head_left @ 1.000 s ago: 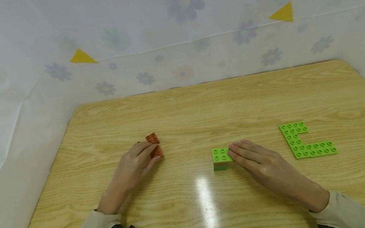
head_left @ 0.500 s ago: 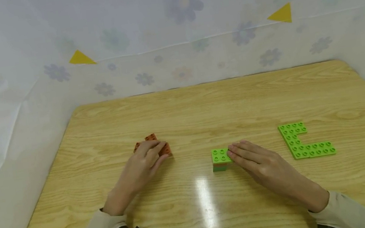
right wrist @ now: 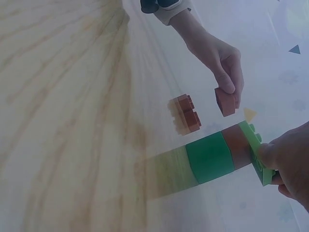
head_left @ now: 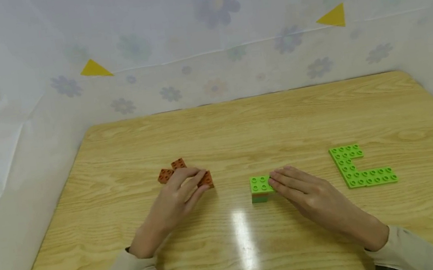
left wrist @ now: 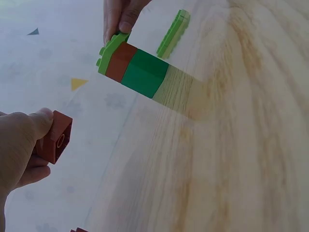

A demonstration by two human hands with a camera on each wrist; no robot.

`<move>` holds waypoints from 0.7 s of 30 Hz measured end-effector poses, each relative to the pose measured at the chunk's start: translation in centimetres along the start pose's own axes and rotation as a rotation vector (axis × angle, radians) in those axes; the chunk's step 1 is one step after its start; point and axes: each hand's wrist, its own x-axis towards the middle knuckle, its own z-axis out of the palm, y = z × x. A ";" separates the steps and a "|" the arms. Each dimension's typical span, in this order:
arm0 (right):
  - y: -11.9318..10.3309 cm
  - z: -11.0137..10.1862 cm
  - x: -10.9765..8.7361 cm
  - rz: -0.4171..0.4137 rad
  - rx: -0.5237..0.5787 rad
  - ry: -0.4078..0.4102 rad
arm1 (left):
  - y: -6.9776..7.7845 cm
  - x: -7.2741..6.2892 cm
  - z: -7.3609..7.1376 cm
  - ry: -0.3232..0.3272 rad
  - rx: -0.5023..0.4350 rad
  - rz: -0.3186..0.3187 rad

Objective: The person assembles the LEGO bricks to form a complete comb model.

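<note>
My left hand (head_left: 172, 204) pinches a reddish-brown toy brick (head_left: 207, 180) between thumb and fingers. The left wrist view shows its hollow underside, held above the tabletop. In the middle stands a small stack, with a dark green brick (left wrist: 145, 72) at the bottom and a brown brick (left wrist: 120, 61) on it. On top lies a light green studded plate (head_left: 260, 184) that overhangs to the right. My right hand (head_left: 311, 198) grips the plate's overhanging end, with fingers covering that part. Two more brown bricks, one nearer (head_left: 165, 175) and one farther (head_left: 178, 163), sit beyond my left hand.
A bracket-shaped piece of light green plates (head_left: 349, 174) lies flat on the right of the wooden table (head_left: 216, 135). A flowered white sheet (head_left: 186, 29) with yellow triangles rises behind the table's far edge.
My left hand has moved right with one brown brick, away from the other two, which now show more fully. My right hand stays on the stack's plate.
</note>
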 end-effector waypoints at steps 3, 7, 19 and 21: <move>0.0 0.0 0.0 0.007 0.001 -0.010 | 0.4 0.4 0.1 0.021 -0.023 0.024; 0.0 0.0 -0.1 0.017 -0.002 -0.027 | 1.2 1.1 0.3 0.037 -0.058 0.049; -0.1 -0.2 0.1 0.028 0.002 -0.021 | 2.8 2.5 1.7 0.060 -0.218 0.045; -0.1 -0.2 0.1 0.038 0.002 -0.035 | 3.0 2.7 2.1 0.068 -0.244 0.039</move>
